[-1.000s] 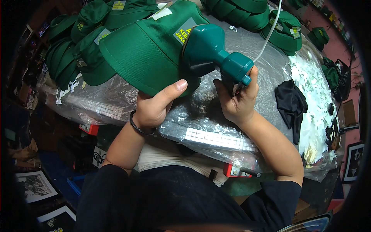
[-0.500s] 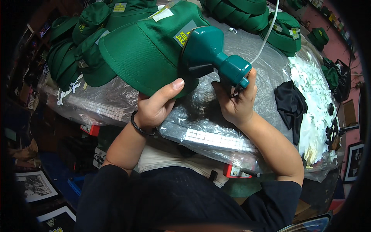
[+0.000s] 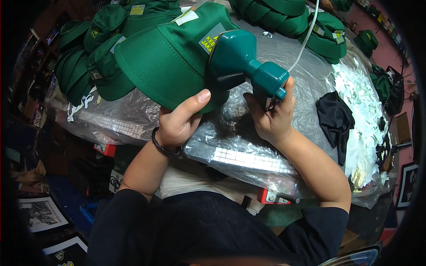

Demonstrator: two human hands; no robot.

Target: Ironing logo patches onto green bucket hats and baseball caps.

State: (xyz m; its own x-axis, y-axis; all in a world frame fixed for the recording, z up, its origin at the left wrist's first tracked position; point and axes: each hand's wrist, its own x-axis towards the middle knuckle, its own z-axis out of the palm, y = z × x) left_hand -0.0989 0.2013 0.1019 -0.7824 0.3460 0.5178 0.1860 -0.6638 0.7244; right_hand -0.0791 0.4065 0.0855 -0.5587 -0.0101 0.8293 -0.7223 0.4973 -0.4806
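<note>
- Green cloth fills eleven o'clock from the centre of the view: one hat [image 3: 157, 64], tilted above the table, brim toward the body.
- Left hand [image 3: 179, 122], at ten o'clock: thumb pressed on the brim's near side, other fingers mostly hidden behind the cloth. This narrow pinch probably braces the hat from below.
- Right hand [image 3: 275, 117], between two and three o'clock: curled around the handle of a teal handheld tool [image 3: 235, 53], its fingers partly hidden behind it.
- Broad end of the tool faces nine o'clock, against or just beside the hat, partly covering a grey patch [image 3: 208, 42]; actual contact cannot be seen. Gripping the handle's far end likely spares the fingers from the working face.
- White cord [image 3: 304, 48] rises toward one o'clock, seemingly clear of both wrists.
- Hats crowd the hat's left at ten o'clock [image 3: 71, 73], with a stack [image 3: 270, 15] at one; sideways room there looks tight.
- Plastic-covered table [image 3: 306, 84] shows between tool and black cloth [image 3: 335, 122] at three o'clock, the roomier side; white scraps [image 3: 364, 115] lie beyond.
- Near table edge curves below both hands, a red fitting [image 3: 268, 196] between four and five.
</note>
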